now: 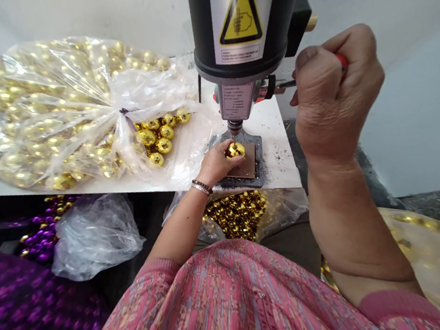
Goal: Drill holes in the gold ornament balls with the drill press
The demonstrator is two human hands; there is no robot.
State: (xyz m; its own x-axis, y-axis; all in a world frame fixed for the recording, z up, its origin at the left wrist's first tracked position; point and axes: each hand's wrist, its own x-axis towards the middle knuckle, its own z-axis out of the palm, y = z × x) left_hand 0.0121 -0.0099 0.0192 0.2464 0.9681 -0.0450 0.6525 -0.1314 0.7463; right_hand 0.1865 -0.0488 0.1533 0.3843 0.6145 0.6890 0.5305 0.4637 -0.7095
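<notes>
A shiny gold faceted ball (236,151) rests on a brown board (249,169) at the base of a bench drill press (208,60). My left hand (218,163) grips it between thumb and fingers. Directly above, the drill bit (235,139) meets the top of the ball; whether it has entered cannot be made out. On the right side of the machine, my right hand (329,94) is wrapped around the feed lever (285,84), whose red knob (342,64) shows between the fingers. Dark shavings are scattered around the metal base (259,155).
A large tied clear bag (55,109) of gold balls lies on the white table (159,185), with several loose gold balls (164,145) beside it. Below the table edge sits an open bag of small gold pieces (237,216). Purple shiny material (33,308) fills the lower left.
</notes>
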